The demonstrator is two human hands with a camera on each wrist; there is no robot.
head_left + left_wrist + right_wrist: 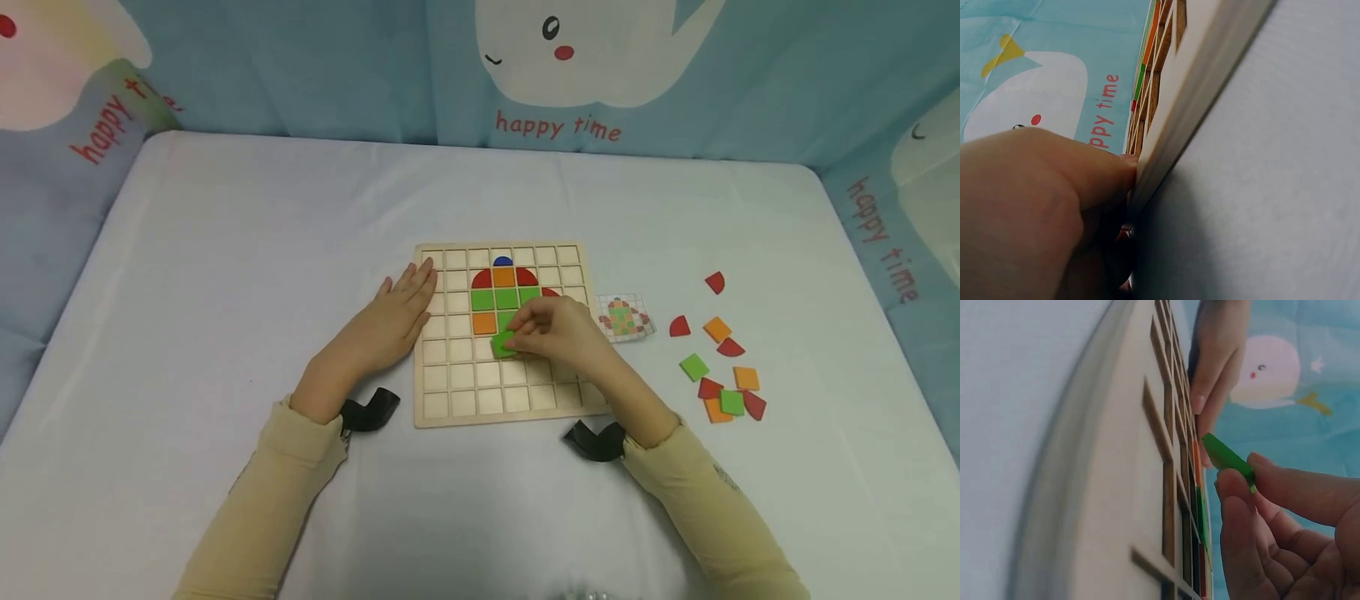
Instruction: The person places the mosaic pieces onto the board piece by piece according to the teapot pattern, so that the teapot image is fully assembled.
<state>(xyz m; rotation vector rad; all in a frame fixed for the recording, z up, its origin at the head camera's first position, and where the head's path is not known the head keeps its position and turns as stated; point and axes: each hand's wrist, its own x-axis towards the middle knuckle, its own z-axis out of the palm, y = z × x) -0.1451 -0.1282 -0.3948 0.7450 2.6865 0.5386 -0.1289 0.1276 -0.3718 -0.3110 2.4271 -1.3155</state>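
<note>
A wooden grid board point(440, 403) lies on the table, with colored tiles set in its upper middle cells. My right hand point(561, 332) pinches a green square tile point(500, 347) between thumb and fingers, over the cells below the orange square point(483, 322). In the right wrist view that green tile point(1225, 456) is tilted and held above the board surface. My left hand point(386, 323) rests along the board's left edge, its fingers extended over the border. A blue half-round point(503, 262) and red quarter-rounds point(482, 280) sit in the top rows. The right hand hides some cells.
Right of the board lies a small pattern card point(624, 325). Farther right are several loose tiles, among them a green square point(694, 367), an orange square point(746, 378) and a red quarter-round point(716, 282). A blue printed curtain point(337, 75) stands behind the white table point(225, 233).
</note>
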